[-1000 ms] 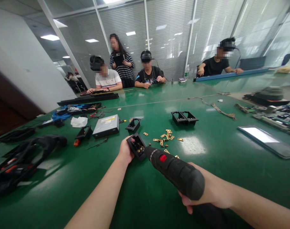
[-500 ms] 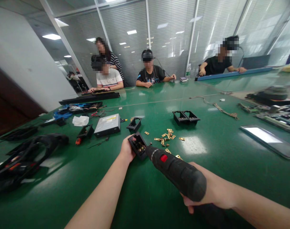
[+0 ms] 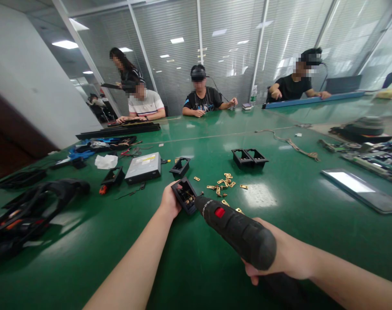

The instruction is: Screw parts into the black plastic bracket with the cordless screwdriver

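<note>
My left hand [image 3: 169, 201] grips a small black plastic housing [image 3: 184, 194] with brass contacts inside, tilted up off the green table [image 3: 118, 241]. My right hand [image 3: 279, 258] is wrapped round the handle of a black electric screwdriver [image 3: 236, 230] with a red button. The tool's tip points into the housing. Several loose brass plates [image 3: 224, 184] lie just beyond the housing.
More black housings [image 3: 248, 157] [image 3: 180, 166] and a grey optical drive [image 3: 143, 167] lie farther out. Black cables and parts [image 3: 28, 211] crowd the left edge, a flat panel [image 3: 360, 189] and circuit boards the right. Several people sit or stand at the far side.
My hands, the housing and the screwdriver have barely shifted. The standing person at the far side has walked to the left, behind the seated person in white.
</note>
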Available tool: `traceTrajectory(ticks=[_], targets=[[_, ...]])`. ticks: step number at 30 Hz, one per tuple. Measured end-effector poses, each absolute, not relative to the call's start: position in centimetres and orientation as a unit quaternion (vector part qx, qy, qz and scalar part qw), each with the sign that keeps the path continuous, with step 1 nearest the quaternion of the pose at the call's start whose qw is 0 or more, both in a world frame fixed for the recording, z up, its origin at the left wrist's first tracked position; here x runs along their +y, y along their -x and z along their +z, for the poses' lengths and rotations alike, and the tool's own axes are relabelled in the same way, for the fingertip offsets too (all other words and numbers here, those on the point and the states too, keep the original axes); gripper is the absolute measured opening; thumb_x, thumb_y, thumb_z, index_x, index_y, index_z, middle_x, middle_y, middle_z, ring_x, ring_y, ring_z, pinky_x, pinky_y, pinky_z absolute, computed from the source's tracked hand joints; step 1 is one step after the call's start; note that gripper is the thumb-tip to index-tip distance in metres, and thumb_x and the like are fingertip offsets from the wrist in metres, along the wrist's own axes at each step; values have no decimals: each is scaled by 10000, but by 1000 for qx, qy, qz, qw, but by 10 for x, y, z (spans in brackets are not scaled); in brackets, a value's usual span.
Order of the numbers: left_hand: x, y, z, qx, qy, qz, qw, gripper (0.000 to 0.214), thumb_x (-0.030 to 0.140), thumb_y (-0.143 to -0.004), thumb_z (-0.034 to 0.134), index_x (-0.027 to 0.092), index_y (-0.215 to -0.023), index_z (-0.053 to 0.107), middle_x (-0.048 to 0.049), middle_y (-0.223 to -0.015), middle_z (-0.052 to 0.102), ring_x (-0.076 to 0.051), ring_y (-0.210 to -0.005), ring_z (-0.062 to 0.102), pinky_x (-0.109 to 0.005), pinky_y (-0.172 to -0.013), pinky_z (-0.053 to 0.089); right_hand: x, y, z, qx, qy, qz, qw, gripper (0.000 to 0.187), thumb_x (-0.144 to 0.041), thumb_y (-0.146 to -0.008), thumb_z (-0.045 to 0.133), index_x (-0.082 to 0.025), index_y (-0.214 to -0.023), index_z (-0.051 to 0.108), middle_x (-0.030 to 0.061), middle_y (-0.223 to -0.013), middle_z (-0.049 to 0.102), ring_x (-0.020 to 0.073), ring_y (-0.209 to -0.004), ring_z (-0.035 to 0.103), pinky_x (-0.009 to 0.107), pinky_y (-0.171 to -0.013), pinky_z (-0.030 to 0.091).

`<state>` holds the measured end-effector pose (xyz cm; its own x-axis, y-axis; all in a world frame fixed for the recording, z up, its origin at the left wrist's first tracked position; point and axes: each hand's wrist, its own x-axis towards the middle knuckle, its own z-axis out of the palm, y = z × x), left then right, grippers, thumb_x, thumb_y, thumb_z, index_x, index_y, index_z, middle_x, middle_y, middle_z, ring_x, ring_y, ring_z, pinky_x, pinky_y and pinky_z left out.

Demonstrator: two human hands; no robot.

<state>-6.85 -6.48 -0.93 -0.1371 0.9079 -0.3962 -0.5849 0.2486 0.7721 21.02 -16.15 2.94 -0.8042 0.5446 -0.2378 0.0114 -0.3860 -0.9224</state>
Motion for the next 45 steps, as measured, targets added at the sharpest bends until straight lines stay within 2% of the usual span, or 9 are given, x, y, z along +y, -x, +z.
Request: traceTrajectory(ticks=[5, 11, 16, 22, 26, 33, 41, 45], targets=[[-65, 68, -8, 470, -173, 592, 631, 150, 264, -712, 514, 158, -683, 616, -97, -628, 649, -249, -570, 636, -381, -577, 546, -161, -209, 33, -529, 260, 791, 165, 474, -246, -623, 899, -133, -946, 571, -16, -727, 638, 116, -604, 641, 229, -556, 543], [-68, 65, -4, 463, -190, 596, 628, 145, 260, -700, 519, 159, -679, 621, -93, -621, 648, -247, -569, 642, -377, -578, 545, -160, -210, 27, -514, 281, 795, 156, 623, -233, -591, 915, -141, -1079, 539, -28, -720, 653, 125, -587, 650, 240, -552, 549], [-67, 64, -2, 477, -182, 592, 623, 120, 244, -687, 526, 165, -658, 612, -85, -607, 641, -236, -547, 627, -368, -566, 537, -160, -209, 28, -493, 279, 807, 165, 659, -150, -592, 893, -158, -1133, 517, -47, -715, 648, 113, -581, 641, 220, -540, 534], [-66, 65, -3, 477, -184, 598, 617, 88, 215, -671, 537, 163, -664, 609, -78, -602, 638, -232, -546, 627, -359, -556, 534, -159, -208, 34, -518, 273, 800, 132, 450, -236, -603, 899, -122, -920, 601, 3, -762, 662, 116, -612, 642, 234, -565, 546], [-65, 69, -7, 462, -199, 596, 626, 116, 221, -663, 532, 161, -693, 627, -82, -626, 652, -241, -569, 639, -371, -574, 543, -158, -207, 33, -524, 270, 797, 133, 458, -225, -555, 921, -120, -870, 607, 5, -724, 669, 123, -593, 639, 231, -546, 548], [-64, 72, -12, 451, -201, 591, 637, 154, 247, -668, 541, 150, -730, 644, -98, -666, 668, -255, -605, 657, -388, -596, 553, -157, -208, 31, -512, 287, 799, 128, 473, -164, -525, 917, -127, -889, 617, -2, -712, 672, 132, -586, 652, 229, -533, 554], [-63, 71, -11, 458, -195, 596, 630, 127, 222, -650, 538, 157, -715, 627, -87, -650, 656, -247, -589, 647, -376, -584, 544, -157, -208, 32, -524, 269, 797, 132, 424, -210, -588, 893, -134, -889, 603, -15, -724, 651, 125, -613, 650, 238, -565, 556], [-65, 68, -9, 463, -205, 598, 621, 114, 217, -645, 541, 160, -709, 617, -78, -631, 641, -241, -576, 637, -369, -579, 537, -157, -208, 33, -522, 282, 795, 126, 453, -234, -568, 903, -140, -890, 598, -21, -713, 643, 126, -600, 638, 244, -559, 542]])
